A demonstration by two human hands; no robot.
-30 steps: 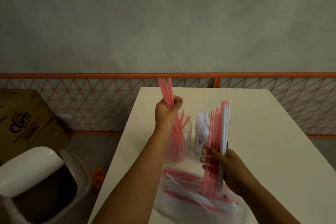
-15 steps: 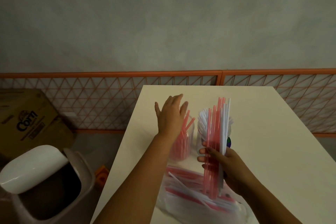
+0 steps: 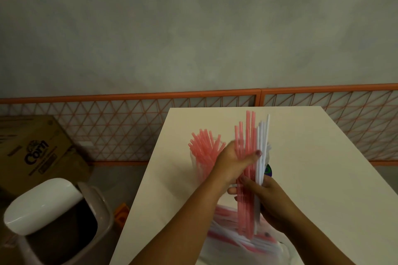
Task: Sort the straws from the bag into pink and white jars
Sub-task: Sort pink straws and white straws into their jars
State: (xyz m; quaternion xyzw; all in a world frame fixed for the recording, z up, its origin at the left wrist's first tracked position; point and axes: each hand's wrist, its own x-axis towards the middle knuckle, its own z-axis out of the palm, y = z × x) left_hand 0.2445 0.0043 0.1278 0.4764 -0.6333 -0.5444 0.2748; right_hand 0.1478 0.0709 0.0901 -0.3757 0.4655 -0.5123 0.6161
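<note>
a bunch of pink and white straws stands upright over the table, clamped low down in the right hand, while the left hand reaches across with its fingers laid on the pink ones, though whether they pinch any i cannot tell. just behind and left of the hands a clear jar holds pink straws, and a plastic bag with more straws lies on the table beneath the wrists.
</note>
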